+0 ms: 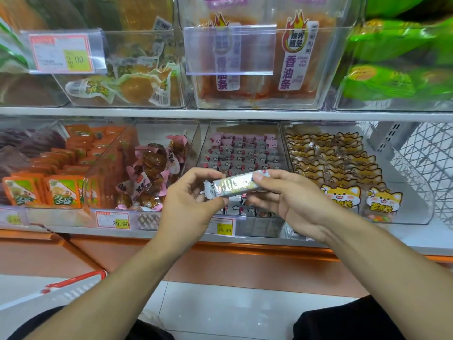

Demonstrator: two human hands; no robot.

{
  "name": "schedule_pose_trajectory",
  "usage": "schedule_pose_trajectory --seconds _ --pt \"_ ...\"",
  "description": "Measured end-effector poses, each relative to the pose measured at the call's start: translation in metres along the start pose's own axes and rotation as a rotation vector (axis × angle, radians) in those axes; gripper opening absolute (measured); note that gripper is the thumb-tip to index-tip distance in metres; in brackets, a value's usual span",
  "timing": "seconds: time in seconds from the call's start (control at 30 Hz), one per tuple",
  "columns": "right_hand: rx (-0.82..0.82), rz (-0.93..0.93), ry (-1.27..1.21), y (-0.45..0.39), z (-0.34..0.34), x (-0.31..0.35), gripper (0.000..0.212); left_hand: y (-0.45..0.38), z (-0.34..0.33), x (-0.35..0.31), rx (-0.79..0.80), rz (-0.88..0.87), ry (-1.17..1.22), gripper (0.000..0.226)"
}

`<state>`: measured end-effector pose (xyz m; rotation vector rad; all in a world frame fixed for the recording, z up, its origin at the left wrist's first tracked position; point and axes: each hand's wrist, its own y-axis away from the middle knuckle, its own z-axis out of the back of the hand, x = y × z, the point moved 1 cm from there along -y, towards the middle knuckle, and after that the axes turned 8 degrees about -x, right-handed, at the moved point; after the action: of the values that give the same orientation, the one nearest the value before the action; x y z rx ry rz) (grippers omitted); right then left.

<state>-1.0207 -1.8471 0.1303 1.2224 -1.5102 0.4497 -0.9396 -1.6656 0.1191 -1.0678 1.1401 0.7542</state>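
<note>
A small silvery wrapped snack bar is held level between both hands in front of the lower shelf. My left hand grips its left end with curled fingers and thumb. My right hand pinches its right end, thumb on top. Behind the bar is a clear bin packed with rows of small pink and white wrapped snacks.
Clear bins line two shelves: orange packets, pink-wrapped brown snacks, cat-print packets, tall orange packs and green bags above. Price tags hang on the shelf edge. A red-handled shopping basket sits at lower left.
</note>
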Motion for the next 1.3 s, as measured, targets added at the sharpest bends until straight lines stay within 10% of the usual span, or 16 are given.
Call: schedule_pose_trajectory --seconds 0.2,0.4,0.57,0.87,1.3 --pt "-0.173 0.316 0.068 -0.002 -0.004 0.007 0.028 0.002 0.0 0.008 -0.092 -0.056 -0.247 0.042" --pt "-0.235 0.628 0.511 -0.017 -0.016 0.004 0.026 0.024 -0.005 0.02 0.172 -0.215 -0.839 0.072" --pt "-0.165 0.763 0.839 -0.026 -0.033 -0.008 0.022 0.026 0.0 0.018 0.199 -0.316 -1.073 0.054" --pt "-0.011 0.609 1.557 -0.048 -0.049 -0.022 0.009 0.026 0.009 0.014 0.259 -0.298 -1.114 0.06" --pt "-0.009 0.631 1.345 -0.064 -0.076 -0.03 0.005 0.022 0.017 0.012 0.248 -0.224 -1.064 0.052"
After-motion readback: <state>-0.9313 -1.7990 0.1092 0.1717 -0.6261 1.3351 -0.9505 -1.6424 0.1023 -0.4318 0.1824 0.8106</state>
